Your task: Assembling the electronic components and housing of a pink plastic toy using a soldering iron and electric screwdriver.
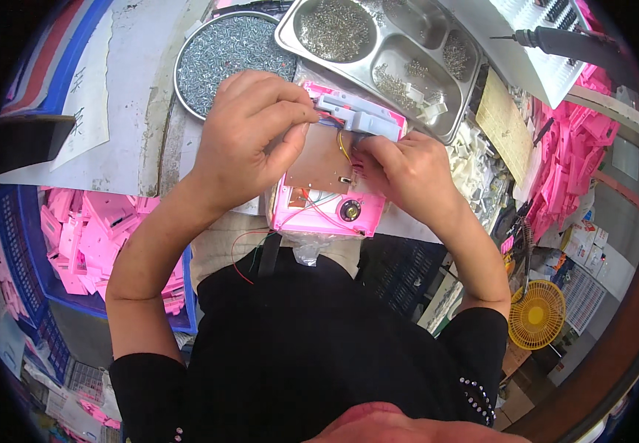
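An open pink plastic housing (367, 219) lies in front of me at the table's edge. Over it sits a brown circuit board (319, 161), with a grey plastic part (364, 118) along its far side. Next to that part's left end, my left hand (249, 140) has thumb and fingertips pinched; what they hold is too small to make out. My right hand (415, 173) curls its fingers at the board's right side, below the grey part, and its grip is hidden. Thin yellow wires (344, 145) run between the hands. A round black speaker (350, 210) shows in the housing's near right corner.
Behind the housing are a round tray of screws (235, 55) and a metal compartment tray (370, 60) with small metal parts. A power screwdriver (570, 43) hangs at upper right. Pink parts fill a blue crate (76, 299) at left. A yellow basket (536, 314) stands lower right.
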A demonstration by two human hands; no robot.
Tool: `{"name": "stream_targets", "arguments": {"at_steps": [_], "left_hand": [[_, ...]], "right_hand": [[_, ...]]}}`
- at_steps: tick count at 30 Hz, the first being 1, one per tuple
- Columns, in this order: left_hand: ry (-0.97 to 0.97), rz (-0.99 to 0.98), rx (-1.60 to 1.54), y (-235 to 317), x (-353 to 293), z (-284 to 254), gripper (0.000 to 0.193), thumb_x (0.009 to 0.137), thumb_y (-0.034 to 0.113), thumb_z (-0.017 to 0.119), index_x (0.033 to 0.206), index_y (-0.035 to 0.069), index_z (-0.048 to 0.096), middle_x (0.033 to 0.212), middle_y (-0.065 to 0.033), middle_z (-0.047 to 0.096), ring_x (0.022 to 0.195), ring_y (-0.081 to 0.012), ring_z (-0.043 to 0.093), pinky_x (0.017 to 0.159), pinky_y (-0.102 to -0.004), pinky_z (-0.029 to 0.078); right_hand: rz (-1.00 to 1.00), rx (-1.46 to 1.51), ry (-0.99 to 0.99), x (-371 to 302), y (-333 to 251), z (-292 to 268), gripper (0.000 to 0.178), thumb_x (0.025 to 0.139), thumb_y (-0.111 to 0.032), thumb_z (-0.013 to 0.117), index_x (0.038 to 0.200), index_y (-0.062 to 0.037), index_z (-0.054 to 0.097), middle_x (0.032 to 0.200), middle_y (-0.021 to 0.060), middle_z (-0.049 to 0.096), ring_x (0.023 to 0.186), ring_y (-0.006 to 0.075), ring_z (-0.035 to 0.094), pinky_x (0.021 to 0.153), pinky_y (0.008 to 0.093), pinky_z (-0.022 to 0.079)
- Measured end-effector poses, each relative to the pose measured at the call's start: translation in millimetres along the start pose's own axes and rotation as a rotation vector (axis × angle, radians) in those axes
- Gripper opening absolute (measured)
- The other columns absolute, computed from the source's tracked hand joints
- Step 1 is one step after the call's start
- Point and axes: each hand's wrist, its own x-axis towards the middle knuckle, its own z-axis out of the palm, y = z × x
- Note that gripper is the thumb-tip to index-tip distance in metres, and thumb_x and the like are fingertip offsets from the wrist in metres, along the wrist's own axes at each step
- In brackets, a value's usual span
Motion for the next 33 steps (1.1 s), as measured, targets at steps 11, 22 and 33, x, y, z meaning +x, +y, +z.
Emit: {"name": "stream_targets", "arguments": {"at_steps": [11,22,33], "left_hand": [[-0.033,0.011,-0.027,6,-1,2,0.023,0.074,-0.004,0.072,0.094,0.007,0.073,0.102,-0.0061,0.071,0.096,-0.028,0.065,0.088,-0.0408,0.048],[-0.013,0.01,-0.023,5,-3,0,0.022,0.075,-0.004,0.072,0.095,0.006,0.073,0.102,-0.0076,0.071,0.096,-0.0292,0.065,0.088,-0.0422,0.049],[-0.001,0.015,-0.018,2,-2,-3,0.021,0.076,-0.003,0.073,0.095,0.005,0.072,0.101,-0.0084,0.071,0.096,-0.0292,0.065,0.088,-0.0418,0.049]], "right_hand": [[0.028,-0.081,-0.03,5,-11,-1,0.014,0.082,-0.017,0.076,0.09,-0.011,0.066,0.062,0.005,0.065,0.057,0.0241,0.068,0.056,0.0364,0.052],[0.044,0.119,0.14,-7,-7,10,0.024,0.079,-0.003,0.081,0.1,-0.0059,0.07,0.077,0.0071,0.075,0.064,0.0242,0.072,0.063,0.036,0.053],[0.104,0.169,0.147,-5,-9,11,0.022,0.08,-0.005,0.082,0.098,-0.0065,0.071,0.075,0.0078,0.074,0.063,0.0243,0.07,0.064,0.0356,0.052]]}}
